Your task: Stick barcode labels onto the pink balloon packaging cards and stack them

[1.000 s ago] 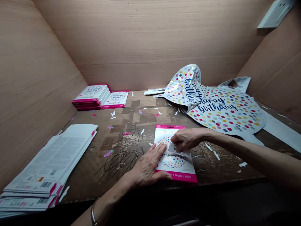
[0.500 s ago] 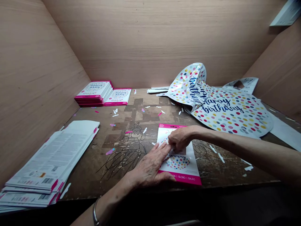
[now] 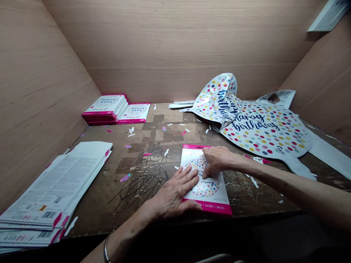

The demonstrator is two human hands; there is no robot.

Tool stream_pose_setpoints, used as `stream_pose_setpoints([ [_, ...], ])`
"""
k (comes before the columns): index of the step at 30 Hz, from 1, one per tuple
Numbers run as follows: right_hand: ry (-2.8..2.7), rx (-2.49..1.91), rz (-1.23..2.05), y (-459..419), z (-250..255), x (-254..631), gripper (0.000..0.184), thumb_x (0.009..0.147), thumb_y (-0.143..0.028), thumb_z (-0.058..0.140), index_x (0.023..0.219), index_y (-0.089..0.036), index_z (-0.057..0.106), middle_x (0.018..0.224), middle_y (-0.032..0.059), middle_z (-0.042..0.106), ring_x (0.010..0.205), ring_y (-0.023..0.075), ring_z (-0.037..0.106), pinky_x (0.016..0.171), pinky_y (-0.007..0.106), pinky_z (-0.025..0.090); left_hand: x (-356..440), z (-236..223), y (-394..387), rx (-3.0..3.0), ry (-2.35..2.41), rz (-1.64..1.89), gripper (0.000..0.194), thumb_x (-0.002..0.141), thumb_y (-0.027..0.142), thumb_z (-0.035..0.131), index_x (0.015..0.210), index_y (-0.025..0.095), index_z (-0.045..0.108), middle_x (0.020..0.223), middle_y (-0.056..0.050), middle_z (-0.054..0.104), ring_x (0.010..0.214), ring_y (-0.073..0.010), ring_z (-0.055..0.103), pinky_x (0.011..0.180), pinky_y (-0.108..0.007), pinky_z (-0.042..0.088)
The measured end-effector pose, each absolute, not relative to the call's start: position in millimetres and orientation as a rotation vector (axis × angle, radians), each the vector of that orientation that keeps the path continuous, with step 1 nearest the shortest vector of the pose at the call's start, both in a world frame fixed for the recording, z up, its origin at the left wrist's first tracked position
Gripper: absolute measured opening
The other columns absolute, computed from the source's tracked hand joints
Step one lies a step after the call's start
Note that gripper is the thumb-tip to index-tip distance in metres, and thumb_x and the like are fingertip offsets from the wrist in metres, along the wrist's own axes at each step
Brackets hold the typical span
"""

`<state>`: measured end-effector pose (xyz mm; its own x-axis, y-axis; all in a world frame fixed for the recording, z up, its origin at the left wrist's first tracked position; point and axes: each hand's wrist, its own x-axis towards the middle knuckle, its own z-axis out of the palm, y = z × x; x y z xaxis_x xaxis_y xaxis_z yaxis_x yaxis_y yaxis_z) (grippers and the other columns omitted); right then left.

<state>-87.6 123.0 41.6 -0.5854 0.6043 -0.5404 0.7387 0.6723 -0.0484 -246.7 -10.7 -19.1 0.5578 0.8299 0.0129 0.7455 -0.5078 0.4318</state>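
Observation:
A white and pink balloon packet [image 3: 211, 199] with a dotted "happy birthday" circle lies face up near the table's front edge. My left hand [image 3: 175, 191] rests flat on its left side, fingers stretched out and slightly spread, thumb along the lower pink band. Over the packet's upper right, my right hand [image 3: 218, 160] is curled with its knuckles up and thumb pointing down at the print. Whatever its fingers may hold is hidden beneath them.
Dotted foil balloons [image 3: 263, 135] lie at the right. Finished-looking packets [image 3: 104, 106] are stacked at back left, and flat printed sleeves [image 3: 55, 182] pile at front left. Paper scraps [image 3: 125, 178] and loose black string [image 3: 137, 191] litter the table [image 3: 170, 138]. Wooden panels [image 3: 153, 51] enclose it.
My right hand has shifted slightly on the packet, and the small translucent patch below it no longer shows. My left hand stays flat. The view has moved a little.

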Motion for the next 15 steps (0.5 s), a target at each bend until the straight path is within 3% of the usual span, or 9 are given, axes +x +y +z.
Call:
stream_pose_setpoints([
  [2,2.464,1.165,-0.374,119,34,-72,0.070,0.055,-0.067,0.063,0.098,-0.013,0.055,0.095,0.0167,0.064,0.084,0.0316,0.061,0.060,0.033,0.041,-247,-19,-11,2.407,1.294,0.297,0.074,0.080,0.062,0.040,0.137,0.015,0.032,0.144,-0.012,0.027,0.136,-0.0273,0.011,0.110,-0.049,0.015],
  [5,2.550,1.338,-0.467,110,19,-49,0.064,0.063,-0.071,0.053,0.097,-0.017,0.050,0.096,0.0123,0.063,0.085,0.0304,0.060,0.061,0.033,0.038,-247,-18,-12,2.392,1.293,0.291,0.074,0.080,0.062,0.039,0.136,0.014,0.033,0.144,-0.013,0.027,0.135,-0.0270,0.013,0.110,-0.048,0.014],
  [11,2.533,1.646,-0.667,101,-3,-19,0.049,0.067,-0.066,0.052,0.087,-0.021,0.047,0.087,0.0057,0.064,0.079,0.0243,0.059,0.059,0.030,0.036,-244,-16,-10,2.365,1.303,0.311,0.076,0.079,0.063,0.042,0.136,0.014,0.032,0.143,-0.014,0.030,0.135,-0.0283,0.015,0.109,-0.050,0.013],
  [15,2.609,1.593,-0.689,88,-27,6,0.041,0.071,-0.064,0.049,0.085,-0.025,0.051,0.082,0.0079,0.065,0.072,0.0260,0.061,0.058,0.036,0.042,-233,-14,-37,2.474,1.310,0.369,0.096,0.065,0.071,0.052,0.136,0.010,0.030,0.142,-0.016,0.031,0.134,-0.0322,0.018,0.107,-0.054,0.015],
])
